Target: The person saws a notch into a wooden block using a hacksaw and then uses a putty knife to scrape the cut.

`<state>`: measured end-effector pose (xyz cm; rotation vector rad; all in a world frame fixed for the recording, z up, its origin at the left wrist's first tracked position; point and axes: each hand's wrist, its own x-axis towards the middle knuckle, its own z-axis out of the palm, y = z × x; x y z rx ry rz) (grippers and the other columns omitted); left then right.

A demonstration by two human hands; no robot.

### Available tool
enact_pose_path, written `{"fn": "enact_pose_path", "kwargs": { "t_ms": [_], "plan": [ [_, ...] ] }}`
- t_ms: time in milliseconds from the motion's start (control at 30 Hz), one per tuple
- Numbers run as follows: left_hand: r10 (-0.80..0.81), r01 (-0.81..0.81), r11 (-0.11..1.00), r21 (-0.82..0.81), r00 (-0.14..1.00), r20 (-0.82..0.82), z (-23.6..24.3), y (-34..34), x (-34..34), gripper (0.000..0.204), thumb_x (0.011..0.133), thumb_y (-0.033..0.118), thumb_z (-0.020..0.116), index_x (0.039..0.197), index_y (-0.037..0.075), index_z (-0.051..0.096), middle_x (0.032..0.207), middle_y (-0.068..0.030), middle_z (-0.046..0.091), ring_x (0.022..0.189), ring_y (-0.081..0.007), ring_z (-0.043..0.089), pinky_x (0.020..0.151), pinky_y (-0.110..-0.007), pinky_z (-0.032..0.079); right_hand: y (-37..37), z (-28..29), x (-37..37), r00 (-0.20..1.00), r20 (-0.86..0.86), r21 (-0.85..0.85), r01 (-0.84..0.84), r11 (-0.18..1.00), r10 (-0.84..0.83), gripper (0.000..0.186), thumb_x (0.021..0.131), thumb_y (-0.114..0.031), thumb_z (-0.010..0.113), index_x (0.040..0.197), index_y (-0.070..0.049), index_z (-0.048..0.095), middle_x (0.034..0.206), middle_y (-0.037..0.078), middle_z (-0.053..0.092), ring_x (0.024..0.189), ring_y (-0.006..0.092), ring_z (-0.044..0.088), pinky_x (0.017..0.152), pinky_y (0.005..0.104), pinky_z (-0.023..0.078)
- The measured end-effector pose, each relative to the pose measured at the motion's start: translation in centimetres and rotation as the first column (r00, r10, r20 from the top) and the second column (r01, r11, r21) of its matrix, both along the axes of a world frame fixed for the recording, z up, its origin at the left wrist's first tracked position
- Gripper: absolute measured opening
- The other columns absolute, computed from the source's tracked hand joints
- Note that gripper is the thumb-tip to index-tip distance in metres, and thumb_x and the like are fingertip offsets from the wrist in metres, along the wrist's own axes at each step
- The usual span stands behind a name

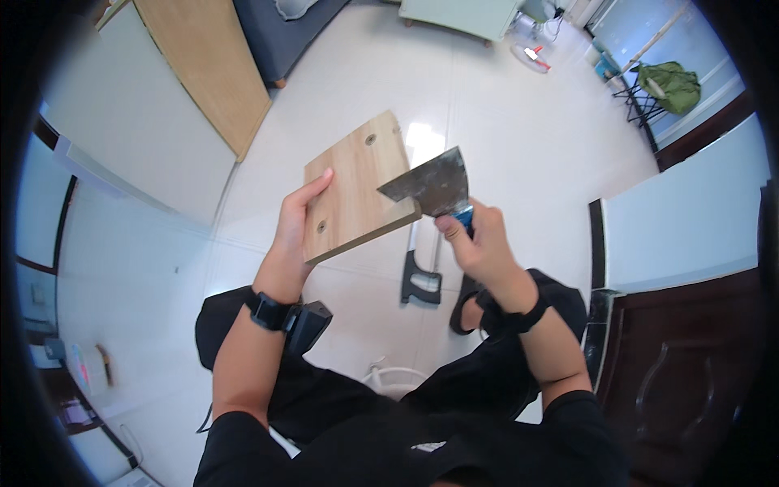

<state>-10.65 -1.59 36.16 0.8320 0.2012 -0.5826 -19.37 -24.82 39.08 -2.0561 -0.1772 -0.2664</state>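
My left hand (pixel 297 223) grips a pale wooden board (pixel 357 183) by its left edge, thumb on the upper face and the other fingers hidden beneath. Two round dark spots, perhaps screws or knots, show on that face. In my right hand (pixel 485 243) is a scraper (pixel 438 183) with a wide, stained metal blade and a blue handle, my fingers wrapped round it. The blade's pointed corner overlaps the board's right edge. Whether it touches the wood, I cannot tell. Below them a handsaw (pixel 420 284) with a black handle lies on the floor, its blade partly hidden by the board.
Shiny pale floor tiles (pixel 519 146) surround me. A wood-edged panel (pixel 203 81) stands at the left, a dark sofa (pixel 288 36) and pale cabinet (pixel 458 16) at the far side. A folding stand with green cloth (pixel 669 88) is far right; a dark door (pixel 682 357) is near right.
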Motion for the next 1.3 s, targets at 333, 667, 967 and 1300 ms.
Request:
{"fn": "enact_pose_path", "kwargs": {
  "t_ms": [333, 667, 967, 1300],
  "plan": [
    [0.008, -0.007, 1.000, 0.024, 0.999, -0.031, 0.5, -0.8, -0.3, 0.050, 0.088, 0.033, 0.063, 0.122, -0.002, 0.050, 0.102, -0.0131, 0.064, 0.084, -0.0200, 0.068, 0.070, -0.031, 0.058, -1.2, -3.5, 0.6, 1.000, 0.010, 0.134, -0.029, 0.991, 0.028, 0.033, 0.094, -0.031, 0.059, 0.091, 0.002, 0.060, 0.052, 0.001, 0.046, 0.046, 0.0083, 0.042, 0.044, 0.0240, 0.029],
    [0.000, 0.000, 1.000, -0.008, 0.999, 0.033, 1.1, 0.3, -0.5, 0.052, 0.088, 0.034, 0.064, 0.122, -0.004, 0.049, 0.102, -0.0146, 0.064, 0.085, -0.0207, 0.068, 0.071, -0.033, 0.058, 0.2, -2.3, 0.2, 0.985, 0.161, 0.129, -0.088, 0.988, 0.066, 0.028, 0.091, -0.025, 0.065, 0.096, 0.001, 0.058, 0.058, 0.004, 0.052, 0.046, 0.0101, 0.042, 0.045, 0.0254, 0.033],
    [0.022, -0.020, 1.000, -0.015, 0.996, 0.090, 1.9, 0.6, -0.6, 0.052, 0.089, 0.032, 0.063, 0.121, -0.006, 0.048, 0.099, -0.0153, 0.064, 0.082, -0.0203, 0.069, 0.067, -0.031, 0.059, -0.6, -1.2, 0.2, 0.973, 0.210, -0.039, -0.088, 0.995, 0.094, 0.030, 0.091, -0.027, 0.065, 0.095, 0.002, 0.059, 0.060, 0.002, 0.053, 0.052, 0.0084, 0.042, 0.050, 0.0233, 0.035],
    [0.005, 0.000, 0.998, -0.056, 0.997, 0.073, 1.8, 0.6, -0.6, 0.051, 0.090, 0.032, 0.062, 0.122, -0.004, 0.049, 0.103, -0.0144, 0.064, 0.086, -0.0207, 0.068, 0.071, -0.033, 0.058, 0.1, -2.1, 0.1, 0.983, 0.004, 0.325, -0.177, 0.929, 0.185, 0.042, 0.092, -0.041, 0.062, 0.096, 0.000, 0.059, 0.065, 0.000, 0.053, 0.059, 0.0067, 0.044, 0.054, 0.0222, 0.035]
  ]
}}
